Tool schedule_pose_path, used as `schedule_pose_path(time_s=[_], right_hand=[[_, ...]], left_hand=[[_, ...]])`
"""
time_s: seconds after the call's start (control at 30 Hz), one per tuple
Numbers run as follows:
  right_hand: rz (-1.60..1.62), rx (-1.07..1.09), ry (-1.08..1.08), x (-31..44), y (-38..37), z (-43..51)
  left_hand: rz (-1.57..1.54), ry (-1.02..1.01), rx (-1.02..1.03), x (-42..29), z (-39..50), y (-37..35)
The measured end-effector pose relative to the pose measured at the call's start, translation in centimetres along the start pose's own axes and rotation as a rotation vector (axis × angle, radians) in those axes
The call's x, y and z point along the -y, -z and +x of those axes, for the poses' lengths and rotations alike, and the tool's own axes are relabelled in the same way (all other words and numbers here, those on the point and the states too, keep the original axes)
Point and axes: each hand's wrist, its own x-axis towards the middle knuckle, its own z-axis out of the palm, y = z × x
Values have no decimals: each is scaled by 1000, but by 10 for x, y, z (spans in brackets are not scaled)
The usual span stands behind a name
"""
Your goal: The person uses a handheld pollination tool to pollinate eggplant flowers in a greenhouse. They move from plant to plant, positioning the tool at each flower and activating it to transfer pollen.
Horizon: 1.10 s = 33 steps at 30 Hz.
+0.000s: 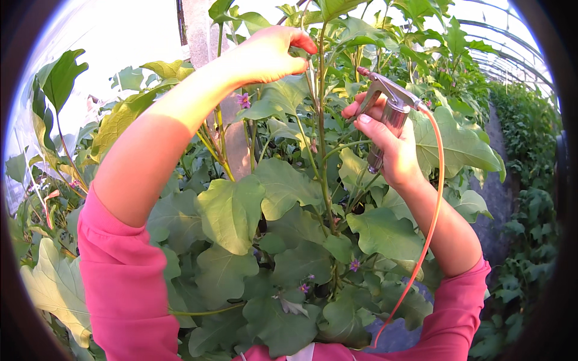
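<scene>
My right hand (pixel 388 131) is wrapped around a metal spray gun (pixel 393 118), its fingers at the trigger lever. The gun's nozzle points up and to the left, towards an eggplant stem (pixel 322 113). From its back end an orange hose (pixel 439 180) runs down in front of my right forearm. My left hand (pixel 277 54) is raised high on the other side of the stem, with thumb and fingers curled close to it. Whether those fingertips pinch a thin stem or string there is hard to see. Broad lobed leaves (pixel 289 185) surround both hands.
Purple flowers (pixel 355 265) show low among the foliage, and another flower (pixel 244 100) below my left wrist. A concrete post (pixel 203 31) rises behind the plants. At right, a path (pixel 492 225) runs beside another row of plants (pixel 528 149), under greenhouse hoops (pixel 501 34).
</scene>
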Motion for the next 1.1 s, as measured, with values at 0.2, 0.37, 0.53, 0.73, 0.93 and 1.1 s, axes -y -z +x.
schedule_pose_path(time_s=[0.2, 0.37, 0.53, 0.73, 0.93, 1.1], right_hand=[[-40, 22, 15, 2, -4, 0], [-47, 34, 57, 4, -5, 1], [-14, 58, 78, 11, -13, 1], [-308, 21, 277, 13, -14, -1], [-345, 22, 175, 21, -14, -4], [-168, 30, 273, 12, -11, -3]], left_hand=[[-383, 13, -59, -1, -9, -17], [-565, 111, -147, -8, -14, -27], [-664, 192, -108, -24, -26, -18], [-1051, 258, -130, -27, -28, -27], [-1140, 251, -87, -31, -29, -29], [-1194, 218, -111, -35, -31, -34]])
